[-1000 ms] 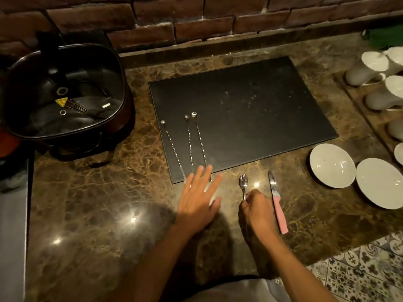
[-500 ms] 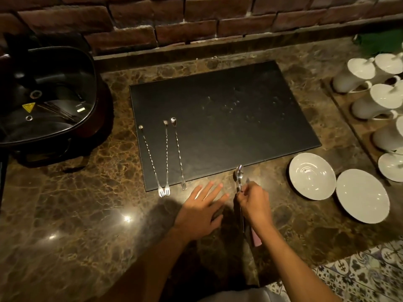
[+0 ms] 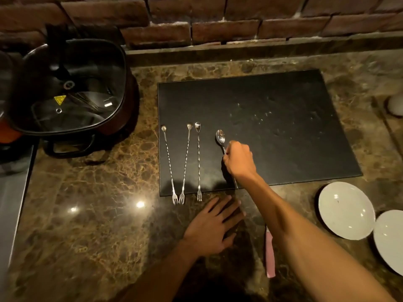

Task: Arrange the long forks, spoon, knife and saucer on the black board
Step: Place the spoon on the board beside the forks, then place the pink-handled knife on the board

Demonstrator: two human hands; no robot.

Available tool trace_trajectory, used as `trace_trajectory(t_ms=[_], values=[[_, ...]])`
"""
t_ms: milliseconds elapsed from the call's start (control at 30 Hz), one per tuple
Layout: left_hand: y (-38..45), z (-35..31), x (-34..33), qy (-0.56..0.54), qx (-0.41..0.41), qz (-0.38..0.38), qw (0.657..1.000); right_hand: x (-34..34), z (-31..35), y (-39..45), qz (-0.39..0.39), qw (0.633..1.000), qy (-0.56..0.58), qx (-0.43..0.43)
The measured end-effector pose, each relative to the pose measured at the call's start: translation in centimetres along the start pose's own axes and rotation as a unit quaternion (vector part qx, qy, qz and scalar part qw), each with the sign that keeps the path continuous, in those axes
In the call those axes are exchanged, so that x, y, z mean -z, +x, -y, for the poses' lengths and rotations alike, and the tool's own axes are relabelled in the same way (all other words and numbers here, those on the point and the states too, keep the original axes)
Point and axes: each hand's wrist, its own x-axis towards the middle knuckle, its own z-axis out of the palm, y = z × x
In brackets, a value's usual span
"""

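Three long twisted forks (image 3: 185, 162) lie side by side on the left part of the black board (image 3: 283, 127), tines hanging over its near edge. My right hand (image 3: 238, 159) grips the handle of a metal spoon (image 3: 220, 137), whose bowl rests on the board just right of the forks. My left hand (image 3: 214, 225) lies flat on the marble counter below the board, fingers spread, holding nothing. A pink-handled knife (image 3: 270, 256) lies on the counter under my right forearm, its blade hidden. A white saucer (image 3: 345, 211) sits on the counter right of the board's near corner.
A second white saucer (image 3: 390, 238) lies at the right edge. A black electric pot with a glass lid (image 3: 69, 88) stands at the left. A brick wall (image 3: 218, 22) runs behind the counter. A white cup (image 3: 395, 105) shows at the far right.
My right hand has lifted the spoon from the counter and carried it forward onto the board beside the forks. The left hand stayed flat on the counter. The knife stayed put.
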Motion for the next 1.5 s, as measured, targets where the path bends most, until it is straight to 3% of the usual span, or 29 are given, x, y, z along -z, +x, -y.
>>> trace_trajectory(t_ms=[300,500,700,933,1267,1400,1500], values=[[0.0,-0.1,0.0,0.000,0.006,0.014,1.000,-1.8,-0.3,1.4,-0.005,1.000,-0.027,0.009],[0.0,-0.1,-0.1,-0.003,0.011,0.010,1.000,0.3,-2.3,-0.6,-0.031,0.997,0.063,-0.036],[0.3,0.0,-0.4,0.004,0.007,-0.008,1.000,3.0,-10.0,-8.7,-0.095,0.986,0.096,-0.093],[3.9,-0.7,0.5,-0.010,-0.021,0.014,1.000,-0.7,-14.0,-20.3,-0.084,0.978,0.074,-0.174],[6.5,-2.5,1.5,-0.024,-0.036,0.004,0.999,-2.2,-14.0,-22.3,-0.060,0.984,0.041,-0.162],[6.5,-2.4,1.1,-0.035,-0.032,0.010,0.999,-1.0,-14.8,-21.8,-0.087,0.977,0.064,-0.185],[6.5,-2.3,0.6,-0.034,-0.036,0.011,0.999,0.4,-14.8,-19.6,-0.107,0.985,0.053,-0.128]])
